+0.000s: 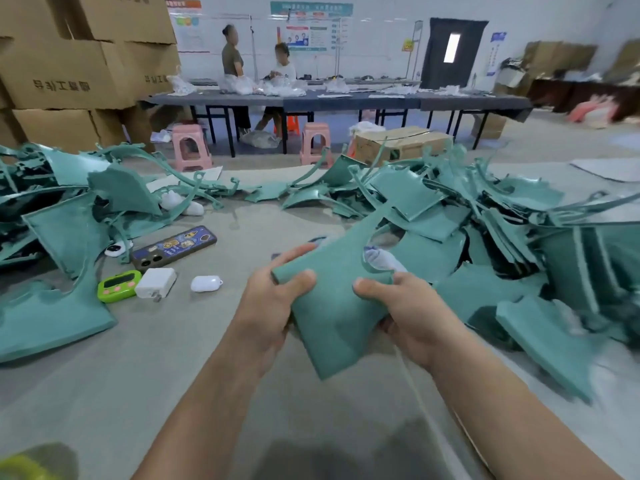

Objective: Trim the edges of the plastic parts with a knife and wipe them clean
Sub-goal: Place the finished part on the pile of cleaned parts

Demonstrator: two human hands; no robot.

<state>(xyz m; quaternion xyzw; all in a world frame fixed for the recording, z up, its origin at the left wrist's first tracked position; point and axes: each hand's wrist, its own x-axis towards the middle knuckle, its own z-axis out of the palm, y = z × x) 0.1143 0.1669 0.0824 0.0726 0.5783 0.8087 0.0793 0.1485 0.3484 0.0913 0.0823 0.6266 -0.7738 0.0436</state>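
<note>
While your left thumb (299,278) presses on the near face of the teal plastic part (332,313), the other left fingers curl round its upper-left edge from behind, so your left hand (270,306) grips it. Your right thumb (369,285) lies on the part's right edge with the other right fingers tucked underneath, so your right hand (408,310) grips that side too. Something white (381,260) pokes up just beyond your right hand, against the part's curved cutout. Cloth or wrapped finger, can't tell. The part is off the grey work surface (207,358), tilted, narrow end pointing away from you.

Right of the part: big heap of teal parts (502,220), its near edge touching or just beside your right hand, can't tell which. Left of the part, well apart: second teal heap (69,209). Between that heap and the part, lying on the surface: phone (173,247) in a sticker case, green timer (119,285), white charger (156,282), white earbud case (206,283).

Far beyond the part: pink stools (191,147), long dark table (346,100) with two people (256,60) at it, stacked cardboard boxes (69,64) off to the left
</note>
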